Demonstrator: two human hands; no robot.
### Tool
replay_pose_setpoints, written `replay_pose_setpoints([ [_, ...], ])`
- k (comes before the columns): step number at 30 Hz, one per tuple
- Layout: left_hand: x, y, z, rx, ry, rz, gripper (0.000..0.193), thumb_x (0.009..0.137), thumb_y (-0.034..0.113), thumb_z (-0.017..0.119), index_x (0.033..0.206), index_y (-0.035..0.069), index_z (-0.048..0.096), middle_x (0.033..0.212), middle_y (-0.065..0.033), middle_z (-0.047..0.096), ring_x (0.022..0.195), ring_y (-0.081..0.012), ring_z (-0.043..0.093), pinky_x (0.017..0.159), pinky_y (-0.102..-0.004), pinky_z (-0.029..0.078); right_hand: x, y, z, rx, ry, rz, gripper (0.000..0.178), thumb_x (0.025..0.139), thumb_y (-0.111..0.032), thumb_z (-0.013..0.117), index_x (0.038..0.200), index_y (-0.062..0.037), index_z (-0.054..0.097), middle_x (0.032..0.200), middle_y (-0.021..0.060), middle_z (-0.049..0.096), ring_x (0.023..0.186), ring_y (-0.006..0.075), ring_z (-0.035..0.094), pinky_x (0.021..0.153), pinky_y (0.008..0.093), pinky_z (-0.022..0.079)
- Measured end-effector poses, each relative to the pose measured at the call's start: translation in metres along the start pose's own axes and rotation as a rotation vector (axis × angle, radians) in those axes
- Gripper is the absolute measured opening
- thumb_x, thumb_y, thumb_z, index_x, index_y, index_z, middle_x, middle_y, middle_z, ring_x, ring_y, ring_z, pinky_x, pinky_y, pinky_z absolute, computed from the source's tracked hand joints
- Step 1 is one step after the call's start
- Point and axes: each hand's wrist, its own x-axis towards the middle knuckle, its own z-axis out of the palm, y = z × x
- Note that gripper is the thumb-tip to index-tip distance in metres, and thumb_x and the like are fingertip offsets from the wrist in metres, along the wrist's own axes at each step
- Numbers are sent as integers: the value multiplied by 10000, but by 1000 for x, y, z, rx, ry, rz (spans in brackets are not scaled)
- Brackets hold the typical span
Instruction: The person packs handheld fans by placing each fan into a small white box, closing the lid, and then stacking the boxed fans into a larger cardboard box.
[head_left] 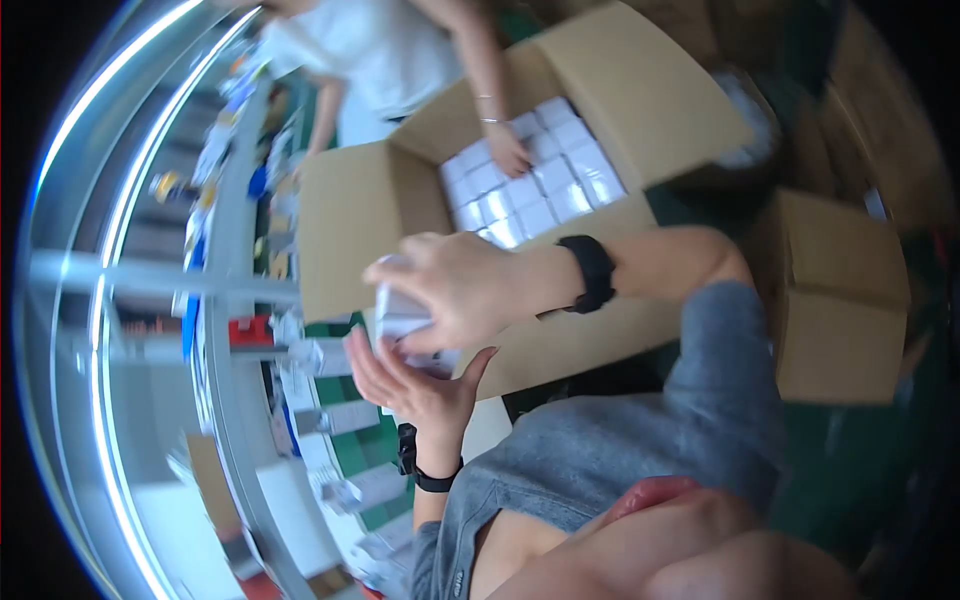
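Observation:
My right hand [462, 285], with a black watch on its wrist, grips a small white box [402, 312] from above, fingers bent over it. Just below, my left hand [425, 392] is turned palm up, its fingers stretched and thumb spread apart. The lower end of the white box lies close to the left palm; blur and overlap hide whether they touch. Behind both hands stands a large open cardboard carton [350, 225] holding rows of small white boxes [535, 185] in shiny wrap.
Across the carton a co-worker in a white top [375, 50] reaches one hand [508, 150] onto the packed boxes. A brown carton [840, 300] stands at the right. To the left runs a green-surfaced line [365, 450] with white boxes along it, beside a metal frame [225, 285].

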Motion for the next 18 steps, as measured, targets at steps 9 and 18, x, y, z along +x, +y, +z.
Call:
replay_pose_setpoints([
  [9, -57, -51, 7, -656, -395, -722, 941, 594, 176, 792, 1323, -3, 223, 1256, -165, 386, 1182, -269, 379, 976, -378, 303, -12, 55, 55, 550, -513, 235, 572, 784, -378, 576, 1193, -9, 423, 1004, 244, 542, 943, 386, 531, 814, 369, 430],
  [18, -86, -69, 17, -1362, -887, -777, 920, 612, 93, 755, 1351, 17, 213, 1277, -90, 385, 1204, -187, 340, 1008, -313, 258, -46, 38, 56, 310, -452, -456, 491, 735, -274, 642, 1123, -12, 490, 1059, 168, 514, 1000, 287, 504, 818, 349, 421],
])
